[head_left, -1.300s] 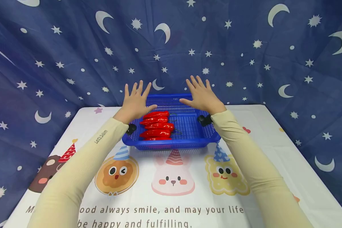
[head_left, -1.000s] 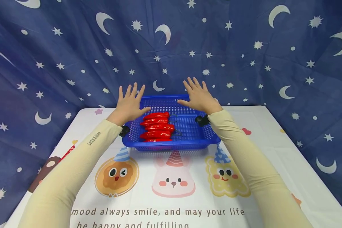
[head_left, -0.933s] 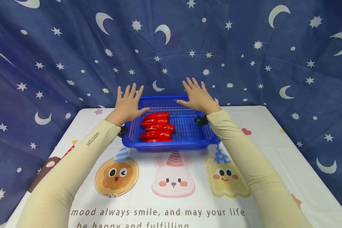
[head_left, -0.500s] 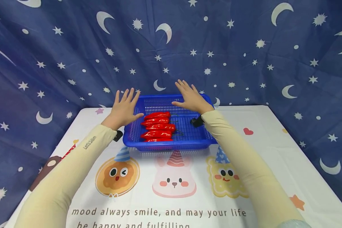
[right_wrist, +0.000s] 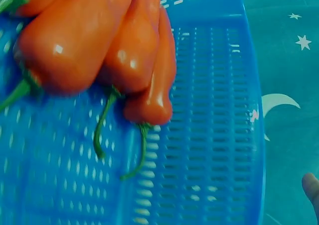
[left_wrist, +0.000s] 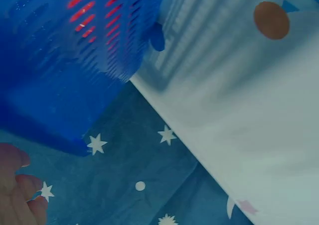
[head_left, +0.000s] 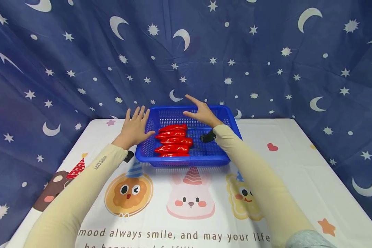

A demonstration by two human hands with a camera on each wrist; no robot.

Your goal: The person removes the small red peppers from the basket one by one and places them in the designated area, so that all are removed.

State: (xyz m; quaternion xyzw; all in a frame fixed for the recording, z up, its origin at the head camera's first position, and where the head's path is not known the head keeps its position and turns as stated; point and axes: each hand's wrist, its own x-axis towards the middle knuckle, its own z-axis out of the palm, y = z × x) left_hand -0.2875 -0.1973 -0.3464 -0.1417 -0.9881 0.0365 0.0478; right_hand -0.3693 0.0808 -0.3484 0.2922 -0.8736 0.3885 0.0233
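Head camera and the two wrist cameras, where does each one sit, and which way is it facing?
Head: worn on the head, facing forward and down at the blue basket and red peppers; left hand, right hand and both sleeves show.
Left wrist: on that wrist, facing the basket's slotted wall, table edge and starry curtain; fingertips show lower left.
Right wrist: on that wrist, facing into the basket; one fingertip shows.
Head and right wrist share the red peppers inside the basket.
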